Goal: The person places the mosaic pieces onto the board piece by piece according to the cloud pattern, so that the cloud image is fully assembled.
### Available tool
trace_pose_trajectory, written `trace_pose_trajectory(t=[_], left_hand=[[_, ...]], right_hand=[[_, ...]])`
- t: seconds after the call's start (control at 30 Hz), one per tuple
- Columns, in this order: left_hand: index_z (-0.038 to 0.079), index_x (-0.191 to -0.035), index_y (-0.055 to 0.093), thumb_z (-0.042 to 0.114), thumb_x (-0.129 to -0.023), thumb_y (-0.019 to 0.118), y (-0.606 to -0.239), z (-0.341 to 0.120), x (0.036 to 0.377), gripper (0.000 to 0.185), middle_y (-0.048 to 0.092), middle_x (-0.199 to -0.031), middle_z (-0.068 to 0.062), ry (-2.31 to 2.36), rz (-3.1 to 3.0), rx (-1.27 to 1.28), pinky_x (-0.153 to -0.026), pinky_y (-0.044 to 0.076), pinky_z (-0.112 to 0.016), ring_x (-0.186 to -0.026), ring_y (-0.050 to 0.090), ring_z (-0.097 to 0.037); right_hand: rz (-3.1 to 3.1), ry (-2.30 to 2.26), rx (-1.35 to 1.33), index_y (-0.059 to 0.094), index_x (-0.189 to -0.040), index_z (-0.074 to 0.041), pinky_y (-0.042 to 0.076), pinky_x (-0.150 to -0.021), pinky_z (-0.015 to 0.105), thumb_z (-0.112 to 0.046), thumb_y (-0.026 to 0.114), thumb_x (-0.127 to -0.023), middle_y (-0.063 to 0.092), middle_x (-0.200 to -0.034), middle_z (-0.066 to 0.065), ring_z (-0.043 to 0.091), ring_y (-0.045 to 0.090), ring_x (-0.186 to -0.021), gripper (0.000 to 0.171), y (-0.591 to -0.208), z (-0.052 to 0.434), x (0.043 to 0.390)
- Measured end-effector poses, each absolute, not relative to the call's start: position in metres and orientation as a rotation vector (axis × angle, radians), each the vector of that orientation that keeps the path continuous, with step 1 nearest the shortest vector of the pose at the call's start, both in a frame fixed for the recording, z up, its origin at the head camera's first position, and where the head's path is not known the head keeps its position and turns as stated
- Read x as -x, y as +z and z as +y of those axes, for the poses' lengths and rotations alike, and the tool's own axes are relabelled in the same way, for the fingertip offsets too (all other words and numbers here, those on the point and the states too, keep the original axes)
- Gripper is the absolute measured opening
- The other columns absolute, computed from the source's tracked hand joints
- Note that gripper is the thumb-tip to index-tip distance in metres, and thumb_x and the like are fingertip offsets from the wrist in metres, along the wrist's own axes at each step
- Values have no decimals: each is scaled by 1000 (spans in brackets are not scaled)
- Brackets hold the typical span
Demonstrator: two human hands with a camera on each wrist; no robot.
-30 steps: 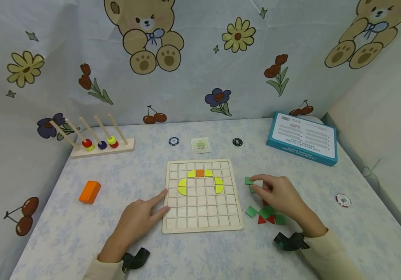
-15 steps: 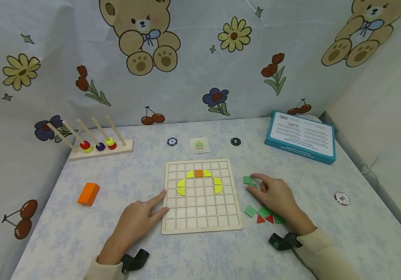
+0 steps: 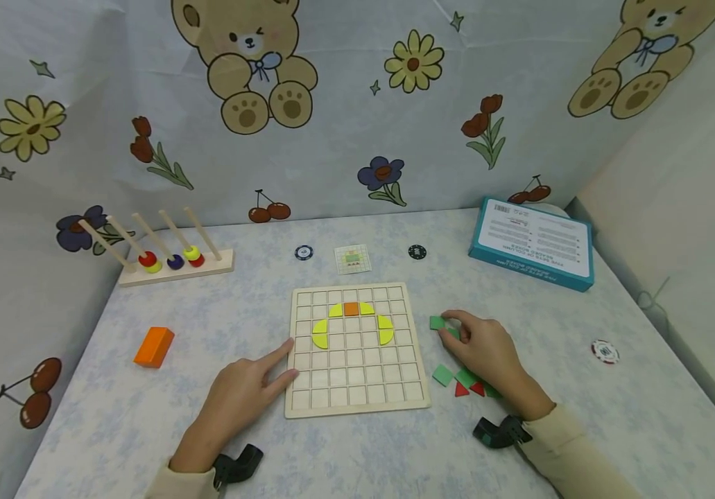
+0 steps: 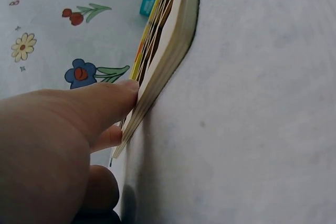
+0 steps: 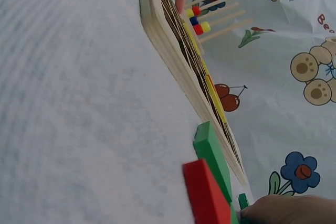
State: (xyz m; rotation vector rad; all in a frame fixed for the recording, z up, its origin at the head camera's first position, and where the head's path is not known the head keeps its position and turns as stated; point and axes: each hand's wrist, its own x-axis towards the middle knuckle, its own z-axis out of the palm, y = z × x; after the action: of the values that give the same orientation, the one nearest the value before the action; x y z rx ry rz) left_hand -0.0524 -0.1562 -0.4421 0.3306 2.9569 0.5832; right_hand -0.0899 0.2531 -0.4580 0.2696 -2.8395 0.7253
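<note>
A square wooden grid board (image 3: 357, 409) lies mid-table, with yellow quarter-round tiles (image 3: 320, 334) and one orange square tile (image 3: 351, 309) in its cells. My left hand (image 3: 241, 395) touches the board's left edge with outstretched index finger and thumb. To the right of the board, my right hand (image 3: 485, 350) pinches a small green square tile (image 3: 437, 322) at its right side between thumb and index finger. Another green tile lies partly under those fingers. Below are more green tiles (image 3: 442, 375) and red triangular tiles (image 3: 461, 389), some hidden by the hand.
A peg stand (image 3: 176, 270) with coloured beads stands at the back left, an orange block (image 3: 154, 347) nearer. Behind the board lie a pattern card (image 3: 352, 259) and two chips (image 3: 304, 252). A teal box (image 3: 532, 242) sits back right, with a red-white chip (image 3: 605, 351) nearer.
My right thumb and index finger have closed in on the green tile, which has shifted slightly left from the tile beside it. The left hand stays at the board's edge.
</note>
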Motion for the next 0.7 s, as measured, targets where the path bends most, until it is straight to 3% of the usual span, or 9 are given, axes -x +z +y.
trace_pose_trajectory(t=[0.7], left_hand=[[26, -150, 54, 53, -95, 68, -442, -158, 53, 62, 35, -48, 8, 593, 2946, -326, -49, 24, -28, -45, 25, -9]], right_hand=[[-2822, 641, -381, 73, -118, -8, 28, -46, 27, -29, 77, -94, 37, -55, -10, 6, 30, -45, 32, -452, 254, 87]])
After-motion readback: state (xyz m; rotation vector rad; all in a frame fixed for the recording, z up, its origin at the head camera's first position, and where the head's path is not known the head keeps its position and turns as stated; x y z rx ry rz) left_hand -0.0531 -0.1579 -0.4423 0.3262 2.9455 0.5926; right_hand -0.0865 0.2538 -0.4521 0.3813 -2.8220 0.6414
